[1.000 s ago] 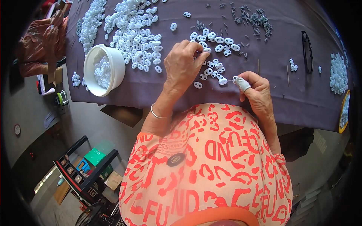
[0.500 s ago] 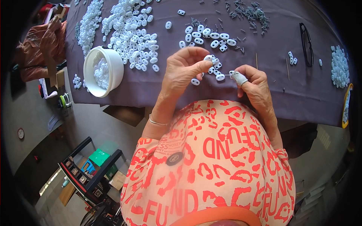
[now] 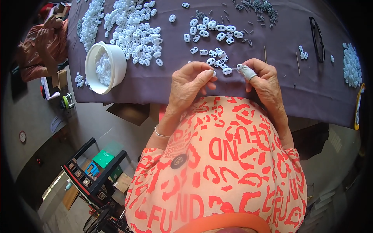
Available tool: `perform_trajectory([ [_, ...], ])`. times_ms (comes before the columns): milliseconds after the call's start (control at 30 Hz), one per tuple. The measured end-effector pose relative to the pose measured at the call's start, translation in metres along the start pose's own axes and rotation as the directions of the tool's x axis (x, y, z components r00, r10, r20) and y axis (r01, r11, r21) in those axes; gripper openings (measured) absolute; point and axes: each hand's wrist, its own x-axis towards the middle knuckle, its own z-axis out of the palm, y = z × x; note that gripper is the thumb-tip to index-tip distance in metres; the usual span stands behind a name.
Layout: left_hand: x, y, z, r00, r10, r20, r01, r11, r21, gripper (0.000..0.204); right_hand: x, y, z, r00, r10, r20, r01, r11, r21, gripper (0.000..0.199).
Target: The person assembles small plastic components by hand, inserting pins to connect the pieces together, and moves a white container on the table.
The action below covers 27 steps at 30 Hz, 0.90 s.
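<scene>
Head | white two-holed ovals point(image 3: 227, 71) | left grip point(image 3: 189, 81): pinching white piece point(image 3: 214, 73) | right grip point(image 3: 265, 79): pinching small white link point(image 3: 239, 67)

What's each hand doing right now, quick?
Left hand: closed, pinching a white piece at its fingertips.
Right hand: closed, its wrapped thumb and fingers holding another small white piece.

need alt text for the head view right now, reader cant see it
A person's left hand pinches a small white piece while the right hand, one digit wrapped, holds another above a dark cloth. Many white oval pieces lie on the cloth, with a white tub at left and dark-framed glasses at right.
</scene>
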Motion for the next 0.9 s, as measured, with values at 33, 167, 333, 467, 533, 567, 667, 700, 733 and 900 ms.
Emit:
perform_trajectory([
  [33,0.0,-0.004,0.001,0.997,0.067,-0.026,-0.067,0.997,0.031,0.013,-0.001,0.0,0.0,1.0,0.001,-0.001,-0.001,1.0,0.003,0.013],
  [167,0.004,-0.013,0.006,0.974,0.222,-0.053,-0.218,0.973,0.07,0.011,-0.004,0.0,0.001,1.0,-0.009,0.0,0.009,1.0,-0.004,0.013],
  [333,0.002,-0.006,0.006,0.996,0.086,0.028,-0.085,0.995,-0.055,0.016,-0.014,-0.01,0.007,0.999,0.027,0.026,-0.027,1.0,0.001,0.011],
  [467,0.002,-0.01,0.003,0.995,-0.031,0.096,0.049,0.98,-0.192,0.023,-0.016,-0.013,0.009,0.999,0.034,0.033,-0.034,0.999,-0.007,0.011],
  [533,0.001,-0.01,0.005,0.994,-0.046,0.096,0.067,0.97,-0.232,0.022,-0.016,-0.015,0.009,0.999,0.035,0.023,-0.034,0.999,-0.042,0.011],
  [567,0.001,-0.011,0.006,0.994,-0.056,0.098,0.081,0.96,-0.267,0.02,-0.016,-0.015,0.01,0.999,0.04,0.024,-0.039,0.998,-0.044,0.011],
  [667,0.003,-0.015,0.003,0.983,-0.089,0.159,0.144,0.915,-0.377,0.018,-0.016,-0.014,0.011,0.999,0.033,0.034,-0.032,0.999,-0.036,0.011],
  [700,0.003,-0.016,0.002,0.983,-0.092,0.159,0.146,0.914,-0.378,0.018,-0.017,-0.014,0.011,0.999,0.026,0.04,-0.024,0.998,-0.057,0.01],
  [733,0.003,-0.016,0.002,0.98,-0.104,0.17,0.165,0.902,-0.398,0.017,-0.017,-0.014,0.012,0.999,0.018,0.045,-0.015,0.997,-0.077,0.01],
  [900,0.002,-0.015,0.004,0.975,-0.134,0.179,0.197,0.892,-0.408,0.016,-0.017,-0.013,0.015,0.998,-0.057,0.028,0.06,0.992,-0.112,0.008],
])
